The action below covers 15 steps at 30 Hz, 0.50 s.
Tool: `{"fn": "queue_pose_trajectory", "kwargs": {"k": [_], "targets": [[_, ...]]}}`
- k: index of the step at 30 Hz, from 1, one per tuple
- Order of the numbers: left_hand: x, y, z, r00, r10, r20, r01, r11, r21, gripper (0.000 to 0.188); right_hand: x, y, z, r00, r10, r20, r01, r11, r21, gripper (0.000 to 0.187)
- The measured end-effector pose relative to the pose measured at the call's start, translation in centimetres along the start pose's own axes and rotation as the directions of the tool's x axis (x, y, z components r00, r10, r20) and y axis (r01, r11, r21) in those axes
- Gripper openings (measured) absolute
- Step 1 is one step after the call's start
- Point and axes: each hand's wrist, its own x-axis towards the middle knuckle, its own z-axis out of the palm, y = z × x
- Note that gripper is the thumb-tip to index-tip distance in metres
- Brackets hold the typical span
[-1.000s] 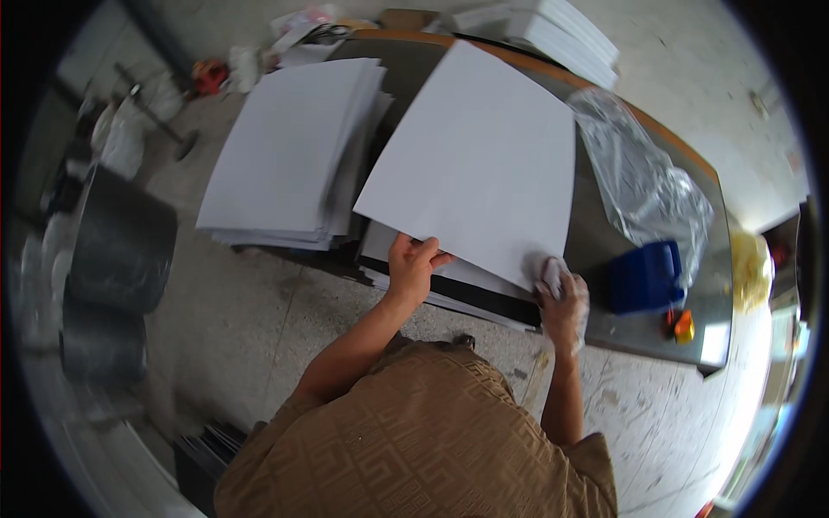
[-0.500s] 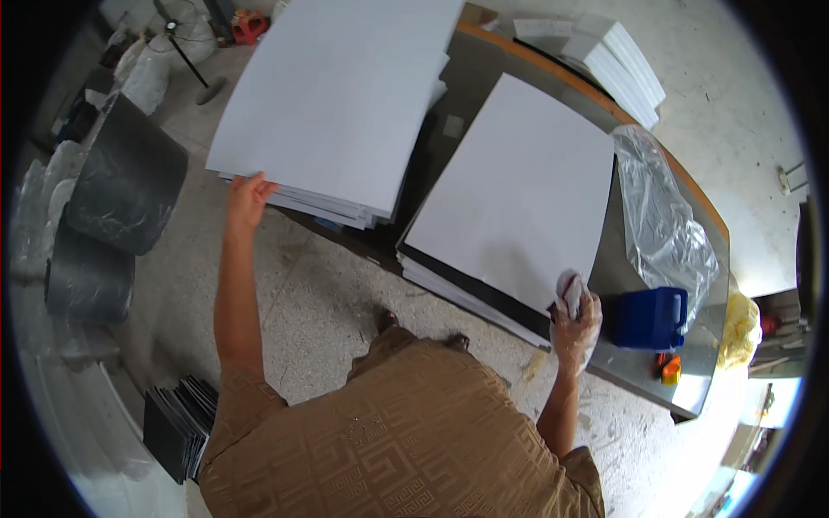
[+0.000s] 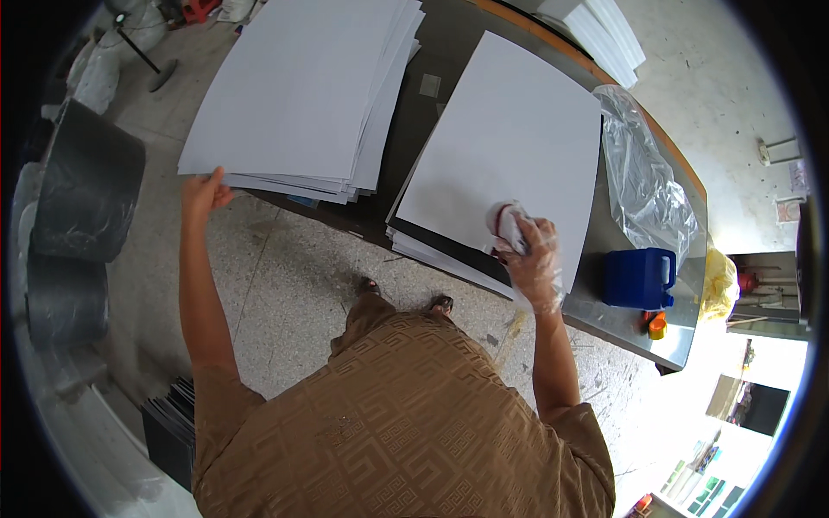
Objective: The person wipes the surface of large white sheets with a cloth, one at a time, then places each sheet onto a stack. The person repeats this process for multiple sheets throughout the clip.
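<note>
My left hand (image 3: 205, 192) pinches the near left edge of the top white sheet (image 3: 294, 95) on a tall stack, thumb above and fingers curled under. In a clear plastic glove, my right hand (image 3: 537, 266) closes round a bunched white cloth (image 3: 511, 228) with dark red marks. It is over the near right part of another white sheet (image 3: 509, 129), which lies on a second stack. A black sheet (image 3: 453, 248) shows along that stack's near edge, with more white sheets beneath. Whether the cloth presses on the surface I cannot tell.
On the grey table (image 3: 583, 298), a blue jug (image 3: 637, 278), an orange object (image 3: 656, 326) and clear plastic film (image 3: 643, 173) lie to the right. Dark tubs (image 3: 91, 186) stand at left on the floor, above a bundle of black sheets (image 3: 168, 436).
My right hand has moved the cloth from the sheet's near right corner leftward and inward. My left hand stays at the left stack's edge, where more sheet edges now show fanned. The view has shifted.
</note>
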Motion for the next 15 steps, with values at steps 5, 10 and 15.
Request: {"fn": "queue_pose_trajectory", "kwargs": {"k": [5, 10, 15], "targets": [[-13.7, 0.5, 10.2, 0.397, 0.914, -0.076, -0.841, 0.396, 0.368, 0.006, 3.6, -3.8, 2.3, 0.991, -0.051, 0.123, 0.048, 0.999, 0.021, 0.052], [-24.2, -0.4, 21.1, 0.073, 0.939, 0.336, -0.996, 0.051, 0.072, 0.037, 6.6, -6.2, 6.0, 0.973, -0.202, 0.113, 0.190, 0.976, 0.108, 0.053], [-23.8, -3.1, 25.0, 0.112, 0.928, 0.357, -0.992, 0.085, 0.091, 0.046, 7.0, -6.4, 9.1, 0.940, -0.305, 0.155, 0.302, 0.952, 0.044, 0.048]]}}
